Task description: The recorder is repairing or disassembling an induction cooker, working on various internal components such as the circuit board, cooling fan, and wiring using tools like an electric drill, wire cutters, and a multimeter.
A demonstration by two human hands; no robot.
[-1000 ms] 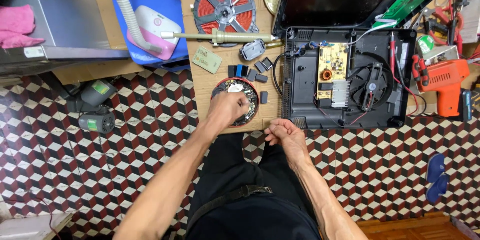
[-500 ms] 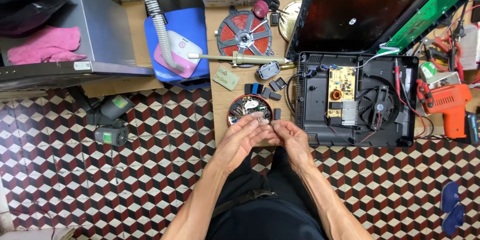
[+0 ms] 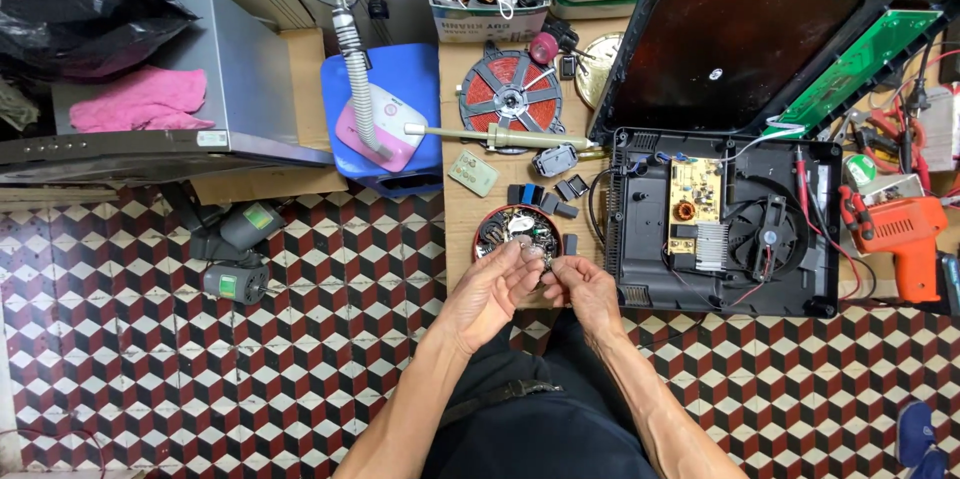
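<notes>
On the wooden tabletop (image 3: 470, 224), the largest thing is the opened induction cooker base (image 3: 725, 224) at three o'clock from the hands, its glass top (image 3: 740, 39) tipped up behind it at one o'clock. A round coil disc (image 3: 512, 94) lies at twelve o'clock, and just ahead of the fingers sits a small round parts tin (image 3: 516, 232) full of bits.

The step in hand looks like picking out or sorting a small component over that tin. Both forearms reach forward from the lap, wrists close together. The left hand (image 3: 490, 291) is cupped palm-up, fingers curled; the right hand (image 3: 580, 289) pinches toward it, fingertips meeting at the tin's near rim. Something tiny seems pinched between them, but it is too small to name. The next move would call for a fine, steady fingertip grip.
</notes>
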